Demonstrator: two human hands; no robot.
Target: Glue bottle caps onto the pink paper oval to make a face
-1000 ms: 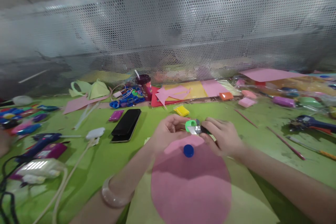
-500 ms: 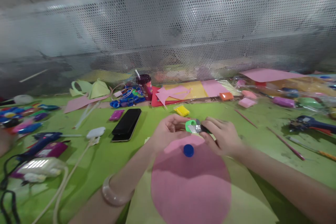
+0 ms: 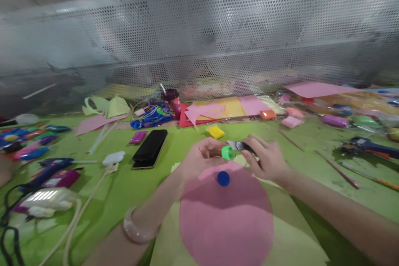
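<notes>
My left hand (image 3: 204, 158) pinches a green bottle cap (image 3: 228, 153) above the far edge of a pink paper circle (image 3: 226, 220). Closed round the dark handle of a utility knife (image 3: 237, 145) is my right hand (image 3: 264, 158); the metal blade points left, close to the cap's upper rim. Whether blade and cap touch, I cannot tell. A blue bottle cap (image 3: 223, 178) lies on the pink circle just below my hands. Under the circle spreads a pale yellow-green sheet (image 3: 299, 232).
A black phone (image 3: 150, 148) and a yellow packet (image 3: 215, 131) lie beyond my left hand. Glue guns (image 3: 54, 172) and cables are at left. A dark cup with a straw (image 3: 171, 104) stands before the perforated metal panel (image 3: 199, 37). Thin sticks (image 3: 336, 169) lie at right.
The knife blade has come up and away from inside the green cap, and my right hand has shifted slightly right. The cap has turned in my left hand, its side now showing.
</notes>
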